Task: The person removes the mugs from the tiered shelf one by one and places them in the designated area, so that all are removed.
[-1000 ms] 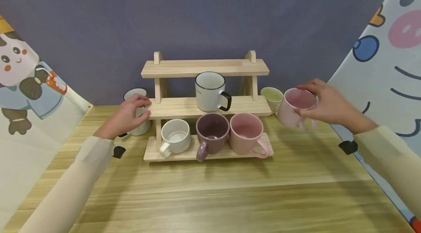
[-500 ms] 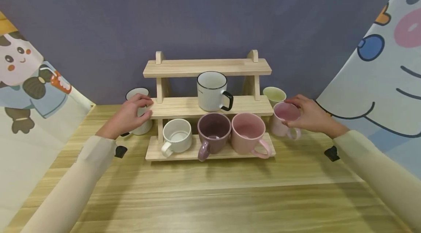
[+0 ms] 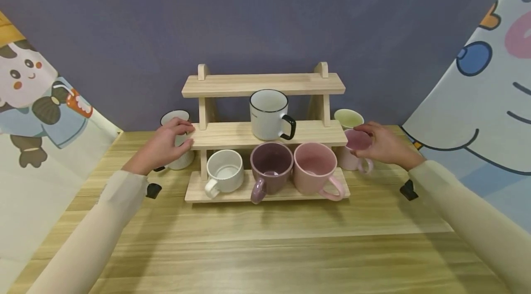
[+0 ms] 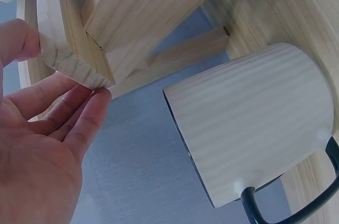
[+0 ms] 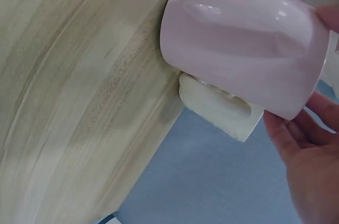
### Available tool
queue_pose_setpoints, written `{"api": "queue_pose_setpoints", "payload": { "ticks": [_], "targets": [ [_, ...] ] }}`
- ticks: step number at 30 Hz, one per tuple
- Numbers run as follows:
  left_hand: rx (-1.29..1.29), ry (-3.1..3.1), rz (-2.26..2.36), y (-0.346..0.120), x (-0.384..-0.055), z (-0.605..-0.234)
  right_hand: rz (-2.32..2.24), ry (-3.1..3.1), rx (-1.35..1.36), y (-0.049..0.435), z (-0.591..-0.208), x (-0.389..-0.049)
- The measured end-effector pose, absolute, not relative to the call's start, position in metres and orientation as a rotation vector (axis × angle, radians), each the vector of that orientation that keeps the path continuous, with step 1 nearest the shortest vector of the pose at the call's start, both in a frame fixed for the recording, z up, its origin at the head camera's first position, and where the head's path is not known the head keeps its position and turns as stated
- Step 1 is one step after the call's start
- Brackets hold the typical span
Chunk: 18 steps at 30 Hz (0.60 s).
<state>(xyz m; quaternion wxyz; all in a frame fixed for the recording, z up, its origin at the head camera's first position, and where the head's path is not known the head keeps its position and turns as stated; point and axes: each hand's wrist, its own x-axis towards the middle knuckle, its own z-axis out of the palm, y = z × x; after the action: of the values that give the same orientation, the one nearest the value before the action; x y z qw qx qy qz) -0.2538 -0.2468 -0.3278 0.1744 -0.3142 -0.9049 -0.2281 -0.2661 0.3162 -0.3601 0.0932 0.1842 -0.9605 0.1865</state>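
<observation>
My left hand pinches the left end of the middle board of a three-tier wooden rack; the left wrist view shows the board end between thumb and fingers. My right hand holds a light pink mug by its rim, just right of the rack. In the right wrist view this mug stands upright at the tabletop, beside a pale green cup. The rack's lower right end partly hides it in the head view. Behind it is the green cup.
A white black-rimmed mug stands on the middle board. On the bottom board are a white cup, a purple mug and a pink mug. Another white mug stands left of the rack. A grey-blue cloth hangs behind.
My right hand has moved the light pink mug left and down, to the rack's right side in front of the green cup. The left hand keeps its hold on the board.
</observation>
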Motion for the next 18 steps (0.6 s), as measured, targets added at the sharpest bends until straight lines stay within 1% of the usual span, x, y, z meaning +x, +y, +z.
{"api": "queue_pose_setpoints", "payload": {
  "ticks": [13, 18],
  "targets": [
    [-0.887, -2.571, -0.630, -0.2471, -0.2551, -0.3269, 0.653, -2.940, 0.543, 0.3199, -0.3571, -0.2661],
    [-0.888, -2.576, -0.634, -0.2460, -0.2539, -0.3272, 0.616, -2.947, 0.526, 0.3215, -0.3559, -0.2648]
  ]
}}
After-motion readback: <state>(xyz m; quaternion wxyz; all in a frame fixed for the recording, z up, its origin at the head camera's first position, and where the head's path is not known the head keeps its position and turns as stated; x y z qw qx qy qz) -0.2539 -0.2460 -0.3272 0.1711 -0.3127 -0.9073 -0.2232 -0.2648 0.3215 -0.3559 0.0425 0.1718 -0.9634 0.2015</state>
